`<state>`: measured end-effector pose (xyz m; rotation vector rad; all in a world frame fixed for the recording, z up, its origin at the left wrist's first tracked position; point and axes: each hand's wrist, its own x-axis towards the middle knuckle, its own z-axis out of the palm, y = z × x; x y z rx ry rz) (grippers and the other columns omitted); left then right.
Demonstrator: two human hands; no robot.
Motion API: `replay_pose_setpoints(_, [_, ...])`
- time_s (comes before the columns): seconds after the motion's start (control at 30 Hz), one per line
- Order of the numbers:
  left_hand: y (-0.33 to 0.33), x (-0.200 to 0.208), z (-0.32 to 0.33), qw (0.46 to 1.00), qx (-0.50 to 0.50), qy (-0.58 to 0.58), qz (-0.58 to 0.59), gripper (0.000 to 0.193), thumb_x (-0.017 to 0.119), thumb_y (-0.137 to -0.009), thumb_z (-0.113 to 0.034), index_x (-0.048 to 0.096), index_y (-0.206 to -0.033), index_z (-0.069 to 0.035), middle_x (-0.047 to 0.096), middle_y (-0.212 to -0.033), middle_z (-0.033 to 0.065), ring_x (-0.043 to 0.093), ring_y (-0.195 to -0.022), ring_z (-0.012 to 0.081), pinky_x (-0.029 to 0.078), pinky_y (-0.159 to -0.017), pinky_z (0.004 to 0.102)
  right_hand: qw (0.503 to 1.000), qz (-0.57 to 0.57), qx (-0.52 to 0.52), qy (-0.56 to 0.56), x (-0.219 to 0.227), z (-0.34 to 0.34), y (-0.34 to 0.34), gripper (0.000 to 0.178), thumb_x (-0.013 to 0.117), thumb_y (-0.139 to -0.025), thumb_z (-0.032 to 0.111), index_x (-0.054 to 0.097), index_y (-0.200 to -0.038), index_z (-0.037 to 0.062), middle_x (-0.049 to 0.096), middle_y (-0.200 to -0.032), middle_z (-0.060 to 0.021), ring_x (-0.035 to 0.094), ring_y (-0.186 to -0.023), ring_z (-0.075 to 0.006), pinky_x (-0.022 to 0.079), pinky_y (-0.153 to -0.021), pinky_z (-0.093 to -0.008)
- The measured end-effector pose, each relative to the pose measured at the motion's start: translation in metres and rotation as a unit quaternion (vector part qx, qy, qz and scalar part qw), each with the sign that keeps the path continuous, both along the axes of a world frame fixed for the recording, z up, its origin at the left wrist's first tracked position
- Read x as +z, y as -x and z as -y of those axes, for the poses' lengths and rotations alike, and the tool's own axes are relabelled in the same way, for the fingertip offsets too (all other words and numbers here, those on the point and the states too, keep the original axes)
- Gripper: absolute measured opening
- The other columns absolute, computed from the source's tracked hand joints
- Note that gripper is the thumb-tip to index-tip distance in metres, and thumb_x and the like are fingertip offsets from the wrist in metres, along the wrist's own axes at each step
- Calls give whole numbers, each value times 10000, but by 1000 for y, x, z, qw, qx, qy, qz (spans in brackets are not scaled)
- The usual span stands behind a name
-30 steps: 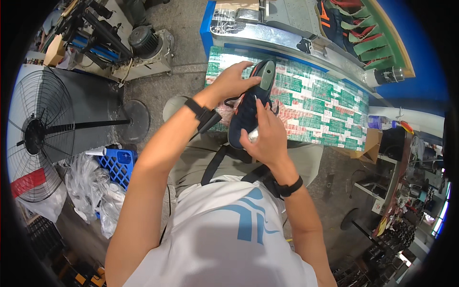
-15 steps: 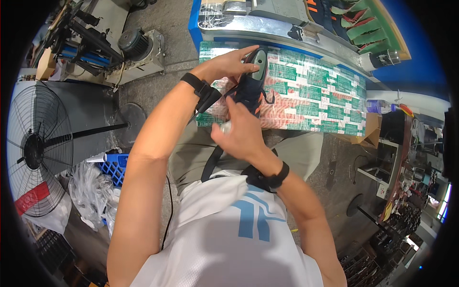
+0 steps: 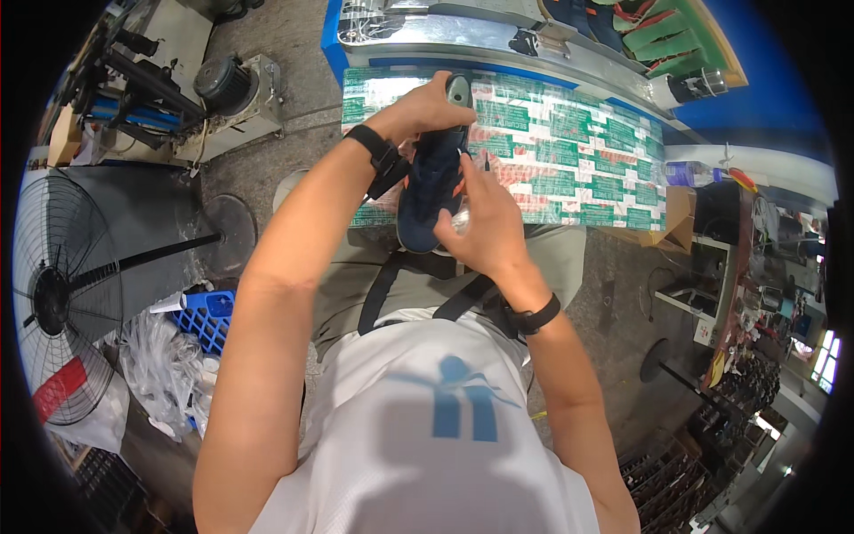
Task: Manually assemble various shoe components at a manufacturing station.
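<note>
A dark navy shoe (image 3: 431, 173) with orange side marks lies lengthwise in front of me, its toe pointing toward my body. A grey-green shoe last (image 3: 458, 90) with a hole in its top fills the heel opening. My left hand (image 3: 434, 109) is closed around the heel end, thumb across the last. At the shoe's right side, my right hand (image 3: 485, 218) has its fingertips by the orange marks and its thumb near the toe. Something small and whitish (image 3: 461, 216) shows between that thumb and palm; its kind is unclear.
Beneath the shoe is a box (image 3: 614, 169) covered in green-and-white printed tape. Behind it runs a metal-edged bench (image 3: 445, 44), with more shoes (image 3: 592, 22) at the back right. A floor fan (image 3: 53, 298) and a blue basket (image 3: 209, 325) with plastic bags stand at left.
The shoe has come nearer my body and now lies more toward the left, its toe in plain view. My right hand has moved from over the toe to the shoe's right side.
</note>
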<state>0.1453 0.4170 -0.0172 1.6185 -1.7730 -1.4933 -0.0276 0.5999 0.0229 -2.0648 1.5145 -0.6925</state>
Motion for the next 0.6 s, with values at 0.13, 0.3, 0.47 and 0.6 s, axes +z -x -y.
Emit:
replay_pose_setpoints(0.13, [3,-8,-7,998,34,47,29,1023,844,-818,-478,472,-1657,-25,759,-1340,288,771,-1194,376,590,-1018,413,996,-84,37,8,8,1,11,794,829,-848,208,580,-1542,-88,702,-1105,-200,714,-1023,-404,584,-953,-515])
replay_pose_setpoints(0.3, [1,-4,-5,997,33,57,42,1010,838,-822,-483,494,-1637,3,760,-1346,290,760,-1224,388,582,-1043,430,991,-102,82,-36,56,-48,52,828,813,-852,192,542,-1581,-93,702,-1202,-231,729,-1080,-407,583,-1021,-507])
replay_pose_setpoints(0.47, [0,-10,-3,992,13,99,75,1044,808,-844,-532,452,-1659,16,758,-1338,306,755,-1219,430,580,-1032,439,987,-54,36,-144,47,-67,59,881,827,-830,191,526,-1627,-34,703,-1171,-214,723,-1047,-391,598,-958,-475])
replay_pose_setpoints(0.6, [3,-8,-3,997,6,49,67,1077,797,-851,-527,390,-1685,21,737,-1349,341,743,-1242,442,569,-1042,430,997,0,80,22,16,-27,8,882,840,-819,191,524,-1599,-71,663,-1080,-196,685,-934,-386,572,-842,-490])
